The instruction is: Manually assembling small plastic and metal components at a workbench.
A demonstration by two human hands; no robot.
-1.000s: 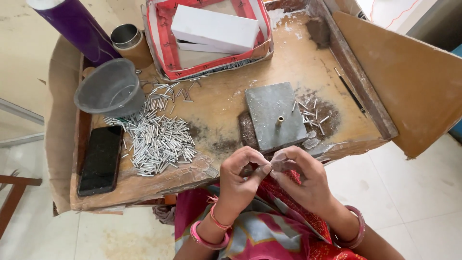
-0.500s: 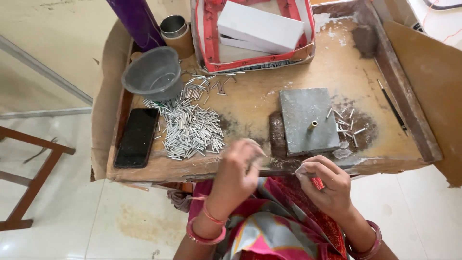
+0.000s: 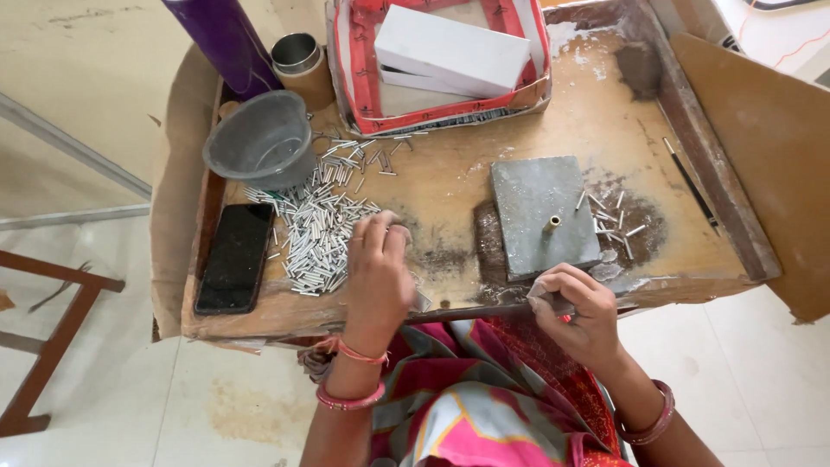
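1. A worker's left hand (image 3: 379, 272) reaches over the edge of a pile of short silver tubes (image 3: 322, 232) on a worn wooden tray-table (image 3: 450, 195), fingers curled down at the pile's right fringe; whether a tube is already pinched cannot be told from above.

2. The right hand (image 3: 577, 310) waits at the table's near edge, fingers pressed around a small grey piece with a red tip showing beneath (too small to identify).

3. By the look of it, this is the pick-up step: a fresh tube being drawn from the pile. The next move would call for a clean pinch on a single tube, lifted clear of its neighbours.

4. The tubes lie flat, most with long axes running from near-left to far-right, some strays crosswise.

5. Right of the pile sits a grey metal block (image 3: 543, 216) with a short brass peg (image 3: 551, 225) standing upright, and more tubes scattered just beyond it.

6. A black phone (image 3: 234, 257) lies left of the pile, a grey bowl (image 3: 261, 141) behind it.
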